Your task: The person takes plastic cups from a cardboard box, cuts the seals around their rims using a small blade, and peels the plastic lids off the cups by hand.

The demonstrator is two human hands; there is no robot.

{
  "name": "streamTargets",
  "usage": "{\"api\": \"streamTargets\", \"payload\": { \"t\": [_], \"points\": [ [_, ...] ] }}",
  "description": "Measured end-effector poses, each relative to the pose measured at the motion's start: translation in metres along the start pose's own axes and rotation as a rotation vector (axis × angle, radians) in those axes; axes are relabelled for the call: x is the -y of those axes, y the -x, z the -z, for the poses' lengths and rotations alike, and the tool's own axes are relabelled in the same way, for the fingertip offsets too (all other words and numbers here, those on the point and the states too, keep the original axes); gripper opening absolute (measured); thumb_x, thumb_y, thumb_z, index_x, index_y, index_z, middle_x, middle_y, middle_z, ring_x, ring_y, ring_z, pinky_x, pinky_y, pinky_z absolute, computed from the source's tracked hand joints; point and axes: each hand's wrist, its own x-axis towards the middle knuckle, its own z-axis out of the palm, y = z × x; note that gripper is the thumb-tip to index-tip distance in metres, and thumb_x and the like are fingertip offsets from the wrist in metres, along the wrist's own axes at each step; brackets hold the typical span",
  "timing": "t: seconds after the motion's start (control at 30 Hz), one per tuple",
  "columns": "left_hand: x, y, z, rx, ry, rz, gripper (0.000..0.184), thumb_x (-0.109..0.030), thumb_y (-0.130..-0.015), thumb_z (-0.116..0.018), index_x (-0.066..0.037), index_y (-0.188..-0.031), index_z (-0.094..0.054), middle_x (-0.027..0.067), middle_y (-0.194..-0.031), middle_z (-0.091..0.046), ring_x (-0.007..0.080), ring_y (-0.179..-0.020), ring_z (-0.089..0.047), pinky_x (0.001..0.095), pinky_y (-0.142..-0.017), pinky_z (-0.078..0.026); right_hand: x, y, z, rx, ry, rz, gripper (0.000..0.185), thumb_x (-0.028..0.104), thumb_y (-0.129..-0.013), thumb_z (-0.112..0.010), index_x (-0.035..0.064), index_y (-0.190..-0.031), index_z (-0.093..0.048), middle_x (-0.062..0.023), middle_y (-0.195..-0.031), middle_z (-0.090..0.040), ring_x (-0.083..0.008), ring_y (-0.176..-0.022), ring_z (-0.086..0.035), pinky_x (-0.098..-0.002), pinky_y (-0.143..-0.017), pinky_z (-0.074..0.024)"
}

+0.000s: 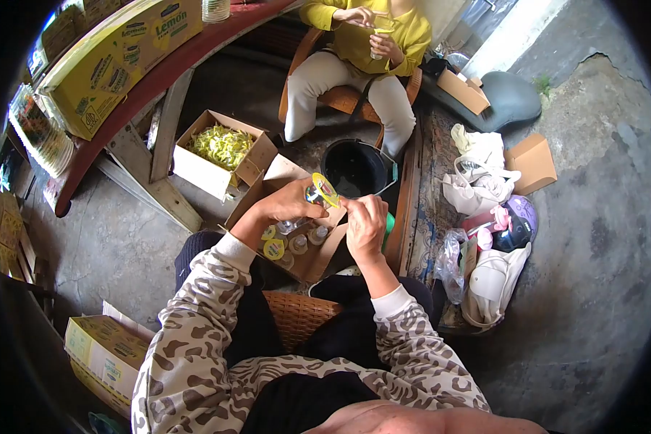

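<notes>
My left hand (pixel 293 201) is wrapped round a small clear cup with a yellow-rimmed lid (pixel 325 189), which is tilted above an open cardboard box. My right hand (pixel 367 223) has its fingers pinched together at the right edge of that lid; whether they grip it is too small to tell. Below my hands, the cardboard box (pixel 317 269) holds several clear cups and one with a yellow lid (pixel 273 249).
A person in a yellow top (pixel 405 25) sits opposite, holding a cup. Beyond my hands are a black bucket (pixel 354 168) and a box of yellow strips (pixel 224 147). Bags (pixel 495 278) and a helmet (pixel 521 217) lie right; a lemon carton (pixel 108 79) stands upper left.
</notes>
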Motion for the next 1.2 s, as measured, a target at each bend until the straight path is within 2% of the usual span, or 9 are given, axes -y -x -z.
{"api": "streamTargets", "payload": {
  "t": [0.17, 0.33, 0.37, 0.43, 0.67, 0.8, 0.9, 1.1, 1.2],
  "points": [
    [-0.015, 0.002, -0.005, -0.274, -0.279, -0.213, 0.047, -0.022, -0.074, -0.080, 0.000, -0.105, -0.055, 0.0137, -0.094, -0.066, 0.0212, -0.086, -0.062, 0.0331, -0.080, -0.049, -0.013, 0.003, -0.002, -0.032, -0.093, -0.178, 0.018, -0.002, -0.077, -0.068, 0.0116, -0.090, -0.070, -0.0043, -0.080, -0.051, -0.0247, -0.080, -0.055, -0.0386, -0.075, -0.0421],
    [-0.005, -0.002, -0.003, -0.448, -0.639, -0.394, 0.057, -0.027, -0.069, -0.079, 0.000, -0.114, -0.058, 0.0242, -0.104, -0.067, 0.0425, -0.102, -0.063, 0.0433, -0.085, -0.050, -0.011, 0.000, 0.006, 0.010, -0.003, -0.081, 0.017, -0.001, -0.078, -0.068, 0.0103, -0.091, -0.069, -0.0038, -0.080, -0.052, -0.0239, -0.080, -0.056, -0.0387, -0.075, -0.0424],
    [-0.004, -0.001, -0.003, -0.445, -0.639, -0.392, 0.057, -0.027, -0.069, -0.079, 0.000, -0.114, -0.058, 0.0242, -0.104, -0.067, 0.0425, -0.102, -0.063, 0.0433, -0.085, -0.050, -0.009, -0.001, 0.007, 0.010, -0.004, -0.084, 0.017, -0.001, -0.078, -0.068, 0.0103, -0.091, -0.069, -0.0038, -0.080, -0.052, -0.0239, -0.080, -0.056, -0.0387, -0.075, -0.0424],
    [-0.014, 0.002, -0.005, -0.354, -0.480, -0.112, 0.056, -0.027, -0.071, -0.076, 0.000, -0.117, -0.059, 0.0225, -0.104, -0.068, 0.0387, -0.099, -0.065, 0.0410, -0.087, -0.050, -0.007, -0.003, 0.006, 0.015, 0.044, -0.028, 0.014, 0.001, -0.079, -0.068, 0.0099, -0.090, -0.069, -0.0035, -0.079, -0.052, -0.0236, -0.079, -0.056, -0.0385, -0.075, -0.0426],
    [-0.004, -0.001, -0.009, -0.195, -0.191, -0.076, 0.051, -0.029, -0.074, -0.078, -0.004, -0.115, -0.061, 0.0111, -0.092, -0.068, 0.0223, -0.087, -0.065, 0.0343, -0.084, -0.050, -0.001, 0.002, 0.001, -0.001, 0.110, 0.064, 0.013, 0.002, -0.080, -0.067, 0.0101, -0.090, -0.069, -0.0037, -0.079, -0.052, -0.0238, -0.077, -0.056, -0.0381, -0.075, -0.0431],
    [-0.006, -0.002, -0.007, -0.204, -0.222, -0.129, 0.053, -0.027, -0.071, -0.082, -0.004, -0.113, -0.061, 0.0112, -0.091, -0.069, 0.0224, -0.086, -0.066, 0.0337, -0.083, -0.051, -0.001, -0.001, -0.001, 0.009, 0.046, -0.018, 0.012, 0.002, -0.081, -0.067, 0.0098, -0.090, -0.069, -0.0044, -0.079, -0.051, -0.0245, -0.078, -0.056, -0.0385, -0.075, -0.0429],
    [-0.007, 0.000, -0.004, -0.376, -0.369, -0.141, 0.051, -0.025, -0.069, -0.084, -0.004, -0.109, -0.061, 0.0111, -0.090, -0.069, 0.0220, -0.084, -0.066, 0.0337, -0.081, -0.051, -0.004, -0.001, 0.001, 0.000, -0.013, -0.108, 0.013, 0.001, -0.080, -0.067, 0.0094, -0.090, -0.069, -0.0051, -0.079, -0.050, -0.0251, -0.079, -0.056, -0.0392, -0.074, -0.0422],
    [-0.012, 0.004, -0.005, -0.155, -0.112, -0.093, 0.042, -0.023, -0.074, -0.081, -0.003, -0.106, -0.063, 0.0071, -0.094, -0.068, 0.0169, -0.089, -0.062, 0.0314, -0.084, -0.050, 0.001, 0.000, 0.006, 0.011, 0.104, 0.083, 0.012, 0.002, -0.079, -0.067, 0.0085, -0.089, -0.068, -0.0037, -0.079, -0.054, -0.0238, -0.075, -0.056, -0.0383, -0.075, -0.0429],
    [-0.006, 0.000, 0.000, -0.065, -0.143, -0.032, 0.052, -0.023, -0.075, -0.082, -0.002, -0.117, -0.060, 0.0066, -0.104, -0.067, 0.0161, -0.095, -0.062, 0.0313, -0.088, -0.049, 0.001, 0.002, -0.003, 0.004, 0.077, 0.068, 0.017, -0.002, -0.077, -0.067, 0.0088, -0.090, -0.067, -0.0036, -0.079, -0.054, -0.0239, -0.076, -0.056, -0.0383, -0.075, -0.0428]
  ]
}}
